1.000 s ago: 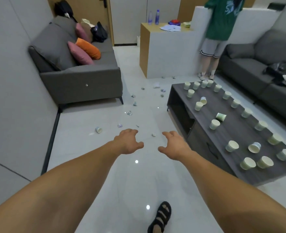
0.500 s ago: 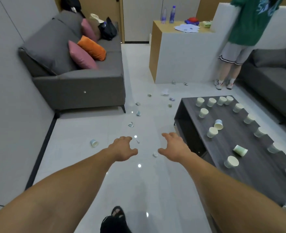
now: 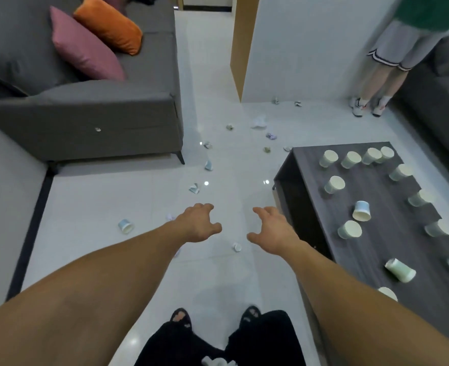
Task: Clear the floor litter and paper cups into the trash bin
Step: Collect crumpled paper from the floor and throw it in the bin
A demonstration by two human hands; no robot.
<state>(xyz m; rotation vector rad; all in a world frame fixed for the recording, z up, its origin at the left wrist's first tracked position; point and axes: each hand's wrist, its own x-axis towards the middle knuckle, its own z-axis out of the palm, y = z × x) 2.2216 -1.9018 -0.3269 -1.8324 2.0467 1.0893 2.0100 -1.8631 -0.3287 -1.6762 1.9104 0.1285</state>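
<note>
I have stepped closer, so the gray sofa point(image 3: 86, 120) looks bigger now and the litter is near enough to reach. The dark counter point(image 3: 392, 233), right of the sofa, holds many paper cups point(image 3: 349, 229). My left grip point(image 3: 198, 224) and right grip point(image 3: 269, 231) are open and hold nothing. A crumpled cup point(image 3: 236, 247) lies on the floor just between them.

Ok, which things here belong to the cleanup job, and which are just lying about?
For the job:
- crumpled paper scraps on the floor
- tipped blue paper cup on the floor
- pale paper cups on the dark wooden table

Just lying about:
- grey fabric sofa
- pink cushion
- orange cushion
</note>
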